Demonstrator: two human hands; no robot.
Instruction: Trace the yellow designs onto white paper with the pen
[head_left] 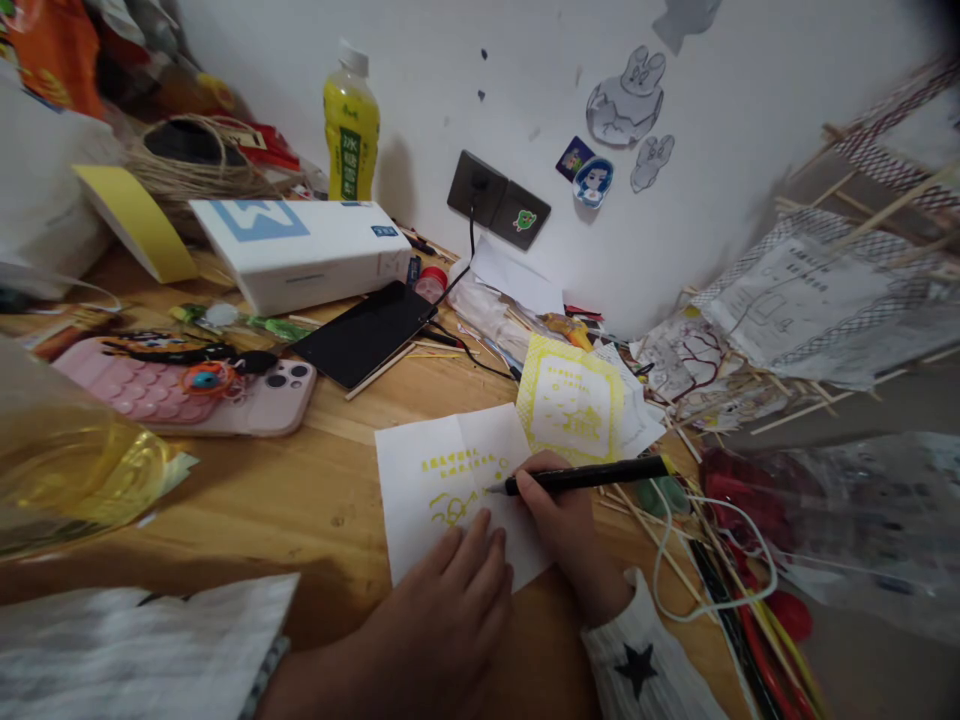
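A white sheet of paper point(439, 470) with yellow writing and drawing lies on the wooden desk point(300, 500). My right hand point(562, 520) grips a black marker pen point(592, 475), its tip touching the paper near the yellow lines. My left hand point(450, 590) lies flat with fingers together on the paper's lower edge, pressing it down. A second sheet with a yellow printed pattern point(570, 400) lies just behind the first.
A black phone point(364, 335), a pink phone point(195, 395) and a white box point(300, 250) lie at the back left. A yellow drink bottle point(350, 125) stands by the wall. Wooden sticks, cables and papers point(750, 560) crowd the right side. A plastic bottle point(67, 460) sits near left.
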